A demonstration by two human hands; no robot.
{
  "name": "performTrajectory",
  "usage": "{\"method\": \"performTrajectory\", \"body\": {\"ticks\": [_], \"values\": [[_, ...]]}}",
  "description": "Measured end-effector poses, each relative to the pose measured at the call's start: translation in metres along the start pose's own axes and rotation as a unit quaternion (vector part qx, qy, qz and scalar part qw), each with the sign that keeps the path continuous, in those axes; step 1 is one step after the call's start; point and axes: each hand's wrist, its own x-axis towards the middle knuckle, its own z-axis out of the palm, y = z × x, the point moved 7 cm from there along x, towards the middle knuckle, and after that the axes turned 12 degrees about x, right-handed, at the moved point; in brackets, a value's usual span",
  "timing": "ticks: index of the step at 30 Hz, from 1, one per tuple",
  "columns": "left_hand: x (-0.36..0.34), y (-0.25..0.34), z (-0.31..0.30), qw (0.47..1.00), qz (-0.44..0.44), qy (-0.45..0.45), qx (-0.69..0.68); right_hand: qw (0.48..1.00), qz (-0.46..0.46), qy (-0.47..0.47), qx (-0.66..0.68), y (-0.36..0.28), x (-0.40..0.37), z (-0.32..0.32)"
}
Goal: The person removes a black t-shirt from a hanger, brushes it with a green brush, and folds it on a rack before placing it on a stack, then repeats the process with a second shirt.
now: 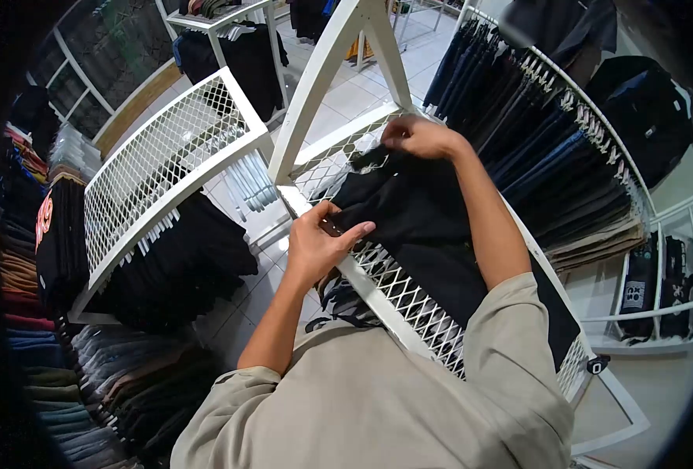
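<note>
A long black garment [417, 203], trouser-like in shape, lies stretched over the white mesh top of a rack [417, 313]. My left hand [319, 242] is at its near left end, fingers curled at the cloth's edge and thumb lying along the fabric. At the far left end, my right hand [423, 138] has its fingers bent down on the garment's edge, slightly blurred. Between the hands the cloth is bunched, with a dark, ragged-looking bit [370, 159] over the mesh. The fingertips of both hands are partly hidden.
A white slanted post [319, 86] rises from the rack's left end. Dark trousers [511, 133] hang along a curved rail on the right. Another mesh-topped rack [174, 156] with black clothes stands left, beside rows of coloured garments [30, 328].
</note>
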Motion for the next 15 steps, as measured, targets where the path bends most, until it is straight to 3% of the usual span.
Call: {"method": "performTrajectory", "body": {"ticks": [3, 6, 8, 10, 12, 14, 15], "values": [[0.005, -0.008, -0.001, 0.998, 0.041, -0.039, -0.025, 0.973, 0.066, 0.201, 0.087, 0.017, -0.014, -0.026], [0.015, -0.025, 0.001, 0.994, 0.077, -0.062, -0.046, 0.968, 0.069, 0.241, 0.002, 0.033, -0.041, -0.023], [0.019, -0.031, -0.002, 0.992, 0.067, -0.093, -0.046, 0.971, 0.096, 0.219, -0.024, 0.035, -0.061, -0.015], [0.027, -0.031, -0.006, 0.989, 0.139, -0.054, -0.001, 0.962, 0.12, 0.244, -0.042, 0.049, -0.073, -0.009], [0.034, -0.033, -0.003, 0.989, 0.126, -0.083, 0.002, 0.95, 0.12, 0.273, -0.092, 0.056, -0.077, -0.005], [0.037, -0.018, -0.012, 0.962, 0.274, 0.01, 0.005, 0.942, 0.198, 0.253, -0.102, 0.059, -0.078, 0.002], [0.039, -0.012, -0.012, 0.961, 0.275, -0.013, -0.004, 0.948, 0.204, 0.237, -0.055, 0.06, -0.079, 0.004]]}}
